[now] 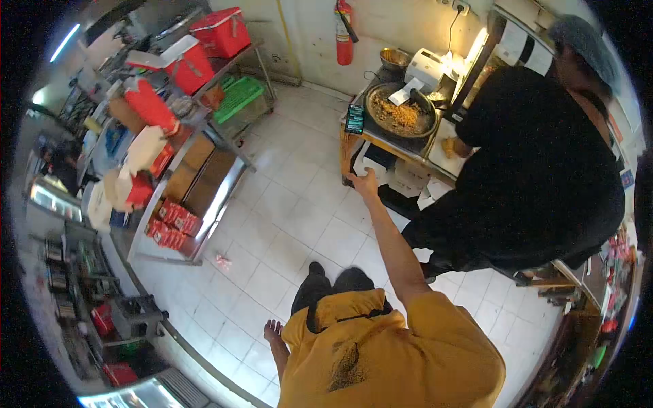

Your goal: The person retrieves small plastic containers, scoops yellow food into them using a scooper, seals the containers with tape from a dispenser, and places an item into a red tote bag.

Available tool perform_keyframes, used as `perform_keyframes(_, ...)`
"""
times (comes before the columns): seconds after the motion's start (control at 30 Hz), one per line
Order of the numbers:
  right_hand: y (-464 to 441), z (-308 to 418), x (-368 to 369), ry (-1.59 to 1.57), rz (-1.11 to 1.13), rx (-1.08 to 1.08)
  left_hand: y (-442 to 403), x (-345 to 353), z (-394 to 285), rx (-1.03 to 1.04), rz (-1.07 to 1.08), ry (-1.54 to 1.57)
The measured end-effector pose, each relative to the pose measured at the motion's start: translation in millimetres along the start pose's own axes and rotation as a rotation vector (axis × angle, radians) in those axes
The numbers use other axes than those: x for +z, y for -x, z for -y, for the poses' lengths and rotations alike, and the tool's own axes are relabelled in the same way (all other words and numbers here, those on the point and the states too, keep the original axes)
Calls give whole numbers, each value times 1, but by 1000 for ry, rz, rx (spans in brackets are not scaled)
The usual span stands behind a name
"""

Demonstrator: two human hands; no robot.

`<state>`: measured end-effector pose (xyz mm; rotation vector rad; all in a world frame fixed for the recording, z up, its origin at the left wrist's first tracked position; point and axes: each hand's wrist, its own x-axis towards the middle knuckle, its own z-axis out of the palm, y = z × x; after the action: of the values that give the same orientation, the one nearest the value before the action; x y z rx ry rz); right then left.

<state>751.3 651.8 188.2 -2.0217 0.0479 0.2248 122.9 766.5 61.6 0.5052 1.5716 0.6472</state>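
My right hand [364,182] is stretched forward near the left edge of a small metal-framed table [435,165], its fingers apart and holding nothing. Beyond it on the table a large round pan [381,121] holds orange-brown food with a white scoop-like piece [407,92] over it. A phone with a lit screen [354,118] lies left of the pan. My left hand [273,330] hangs low by my side over the tiled floor, fingers spread, with nothing in it.
A person in black [537,163] stands at the right, one hand on a white board. Shelves [224,197] with boxes and red containers [187,66] stand at the left. A fire extinguisher [344,34] hangs on the back wall.
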Motion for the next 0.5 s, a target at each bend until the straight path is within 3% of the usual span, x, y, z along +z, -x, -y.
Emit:
perform_keyframes(0.07, -13, 22, 10, -120, 41, 156, -7, 40, -51, 14, 84, -101)
perform_keyframes(0.1, -23, 19, 19, -329, 85, 239, -23, 66, -88, -76, 182, -199)
perform_keyframes(0.27, -126, 7, 51, -1186, 114, 488, -104, 252, -225, 6, 356, -463)
perform_keyframes(0.3, -140, -2, 58, -1328, 103, 537, -115, 282, -247, 66, 500, -472)
perform_keyframes(0.4, -177, 20, 65, -1524, 224, 530, -123, 389, -297, 18, 359, -352)
perform_keyframes(0.5, -191, 34, 78, -1674, 310, 559, -133, 468, -316, -26, 613, -353)
